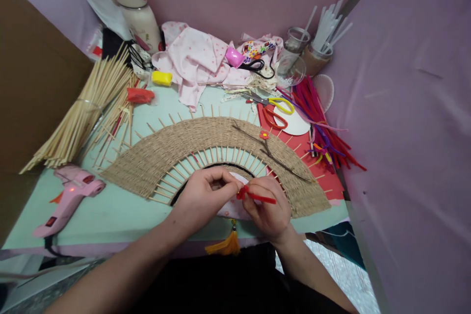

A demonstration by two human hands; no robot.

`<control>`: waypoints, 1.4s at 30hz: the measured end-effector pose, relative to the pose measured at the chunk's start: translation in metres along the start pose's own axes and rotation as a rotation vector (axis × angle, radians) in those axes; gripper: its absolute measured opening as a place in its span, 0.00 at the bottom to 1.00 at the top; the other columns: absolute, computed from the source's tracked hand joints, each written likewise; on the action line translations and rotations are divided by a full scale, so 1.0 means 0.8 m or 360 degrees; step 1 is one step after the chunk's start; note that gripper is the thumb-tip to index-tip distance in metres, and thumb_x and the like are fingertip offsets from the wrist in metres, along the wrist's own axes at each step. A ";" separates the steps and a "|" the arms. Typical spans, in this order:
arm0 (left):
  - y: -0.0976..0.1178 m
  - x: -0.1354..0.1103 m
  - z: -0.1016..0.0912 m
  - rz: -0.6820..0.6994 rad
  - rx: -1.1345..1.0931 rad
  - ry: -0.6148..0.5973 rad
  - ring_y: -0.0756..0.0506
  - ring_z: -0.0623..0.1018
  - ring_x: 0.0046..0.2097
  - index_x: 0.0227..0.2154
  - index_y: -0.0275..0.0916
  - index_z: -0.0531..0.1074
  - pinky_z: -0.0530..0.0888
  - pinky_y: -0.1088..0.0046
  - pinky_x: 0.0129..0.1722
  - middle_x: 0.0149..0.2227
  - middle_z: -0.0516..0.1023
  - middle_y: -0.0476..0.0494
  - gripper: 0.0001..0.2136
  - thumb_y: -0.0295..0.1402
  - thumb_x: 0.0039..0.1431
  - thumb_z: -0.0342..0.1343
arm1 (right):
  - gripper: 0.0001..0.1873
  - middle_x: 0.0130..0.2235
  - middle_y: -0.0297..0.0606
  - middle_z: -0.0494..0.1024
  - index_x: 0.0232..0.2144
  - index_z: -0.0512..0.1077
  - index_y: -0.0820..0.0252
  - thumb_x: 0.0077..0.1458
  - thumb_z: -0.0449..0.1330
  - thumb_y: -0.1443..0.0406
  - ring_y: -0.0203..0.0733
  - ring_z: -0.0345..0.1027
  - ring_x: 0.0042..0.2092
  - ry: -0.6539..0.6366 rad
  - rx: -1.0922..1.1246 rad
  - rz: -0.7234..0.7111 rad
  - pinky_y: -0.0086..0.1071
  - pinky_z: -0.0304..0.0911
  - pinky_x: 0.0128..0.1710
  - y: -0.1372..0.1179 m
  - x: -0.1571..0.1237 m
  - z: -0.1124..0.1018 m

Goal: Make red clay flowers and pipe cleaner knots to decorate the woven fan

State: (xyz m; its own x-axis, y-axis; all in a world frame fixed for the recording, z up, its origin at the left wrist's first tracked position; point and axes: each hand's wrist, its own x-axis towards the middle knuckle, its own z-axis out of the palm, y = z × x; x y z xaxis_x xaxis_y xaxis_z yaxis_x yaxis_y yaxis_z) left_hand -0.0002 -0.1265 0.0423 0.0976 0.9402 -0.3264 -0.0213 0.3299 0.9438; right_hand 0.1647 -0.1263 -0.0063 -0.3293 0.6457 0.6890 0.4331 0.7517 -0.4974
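Observation:
My left hand point(206, 194) and my right hand point(270, 206) meet over the near middle of a woven straw fan point(206, 140) lying on a pale green table point(110, 211). Both pinch a red pipe cleaner point(257, 197), its end bent into small loops between my fingertips. The straight part sticks out to the right across my right hand. A small red flower point(264, 135) sits on a dark twig on the fan's right half. An orange tassel point(226, 245) hangs below the fan at the table's edge.
A pink glue gun point(68, 196) lies at the left front. Bamboo sticks point(81, 113) lie in a bundle at the left. Scissors point(274, 108), a heap of pipe cleaners point(324, 127), pink cloth point(198, 59), a bottle point(138, 14) and a cup of glue sticks point(324, 44) crowd the back.

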 end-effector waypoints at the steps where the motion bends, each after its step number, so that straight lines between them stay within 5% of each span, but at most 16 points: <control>1: 0.000 0.000 0.001 -0.0029 -0.0035 0.0011 0.50 0.75 0.29 0.18 0.38 0.74 0.73 0.75 0.33 0.23 0.77 0.51 0.05 0.27 0.46 0.59 | 0.10 0.33 0.39 0.75 0.43 0.67 0.56 0.58 0.56 0.72 0.40 0.70 0.34 -0.0010 0.0002 -0.0009 0.37 0.69 0.35 0.000 0.001 -0.001; 5: -0.002 0.000 0.003 -0.0116 -0.0132 0.0048 0.51 0.75 0.30 0.19 0.38 0.74 0.73 0.76 0.35 0.24 0.78 0.51 0.04 0.28 0.46 0.61 | 0.08 0.34 0.38 0.76 0.41 0.69 0.56 0.58 0.56 0.70 0.40 0.71 0.35 -0.0015 0.0091 0.0054 0.36 0.68 0.35 0.001 0.000 -0.001; 12: -0.009 0.006 0.001 -0.0249 -0.0276 0.0028 0.49 0.76 0.33 0.28 0.36 0.80 0.72 0.75 0.36 0.28 0.81 0.46 0.08 0.36 0.51 0.61 | 0.02 0.33 0.35 0.74 0.32 0.70 0.57 0.57 0.59 0.67 0.38 0.69 0.35 0.0053 0.0643 0.0942 0.32 0.65 0.36 0.001 -0.003 0.013; 27: -0.025 0.012 -0.004 -0.0184 -0.0342 -0.0012 0.49 0.78 0.35 0.28 0.40 0.81 0.73 0.75 0.39 0.32 0.83 0.47 0.04 0.31 0.48 0.64 | 0.08 0.28 0.30 0.76 0.29 0.74 0.58 0.49 0.66 0.60 0.33 0.67 0.29 -0.0012 0.1461 0.1818 0.26 0.62 0.31 0.008 0.004 0.018; 42: -0.028 0.018 -0.003 -0.0077 -0.0144 0.0098 0.47 0.81 0.35 0.25 0.39 0.80 0.76 0.72 0.39 0.30 0.83 0.47 0.02 0.30 0.46 0.64 | 0.08 0.27 0.31 0.75 0.28 0.73 0.59 0.47 0.66 0.60 0.34 0.65 0.29 -0.0066 0.1332 0.1846 0.27 0.61 0.31 0.007 0.014 0.018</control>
State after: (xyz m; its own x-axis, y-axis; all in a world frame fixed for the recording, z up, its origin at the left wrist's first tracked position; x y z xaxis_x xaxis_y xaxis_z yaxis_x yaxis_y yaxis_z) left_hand -0.0009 -0.1205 0.0163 0.0397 0.9254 -0.3768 -0.1081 0.3789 0.9191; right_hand 0.1511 -0.1129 -0.0092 -0.1678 0.9313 -0.3233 -0.1392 -0.3471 -0.9275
